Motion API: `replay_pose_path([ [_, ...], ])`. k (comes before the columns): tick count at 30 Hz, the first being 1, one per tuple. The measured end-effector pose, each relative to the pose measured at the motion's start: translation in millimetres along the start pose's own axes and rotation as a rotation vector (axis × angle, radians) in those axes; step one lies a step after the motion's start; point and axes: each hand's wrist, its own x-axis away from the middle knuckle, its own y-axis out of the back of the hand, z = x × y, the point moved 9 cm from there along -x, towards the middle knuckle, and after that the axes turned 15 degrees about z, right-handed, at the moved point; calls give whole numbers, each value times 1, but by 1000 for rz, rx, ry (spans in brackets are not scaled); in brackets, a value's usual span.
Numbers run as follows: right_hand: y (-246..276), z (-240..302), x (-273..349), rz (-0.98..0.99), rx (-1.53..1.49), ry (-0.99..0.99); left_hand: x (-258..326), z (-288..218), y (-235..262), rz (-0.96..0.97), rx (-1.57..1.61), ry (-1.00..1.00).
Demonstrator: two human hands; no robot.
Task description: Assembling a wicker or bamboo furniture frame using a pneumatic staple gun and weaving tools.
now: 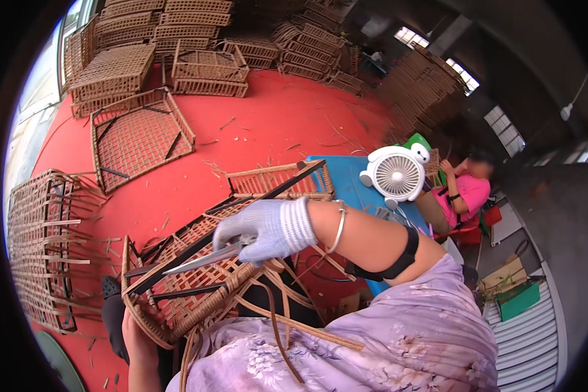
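Note:
A half-woven rattan basket [206,297] with dark frame bars leans across my lap, loose strands trailing from its near side. My right hand [261,230], in a pale grey knitted glove, is closed around a tool with a long, pointed metal blade [206,260]. The blade points left and down, over a dark bar of the frame; its handle is mostly hidden by the glove. At the lower left, my bare left hand [141,330] grips the basket's near left corner, its fingers partly hidden by the woven rim.
An unfinished basket [46,248] stands at the left. Another woven frame [144,137] lies on the red floor [268,124], with basket stacks [114,68] behind. A white fan [396,175] sits on a blue table [340,173]. Beyond it sits a person in pink [470,193].

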Motion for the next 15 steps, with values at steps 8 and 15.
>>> replay_pose_path([
  [8, 35, 56, -12, -198, 335, 193, 2, 25, 22, -326, 147, 128],
  [15, 68, 68, -73, 54, 97, 45, -9, 26, 4, -136, 51, 246],
])
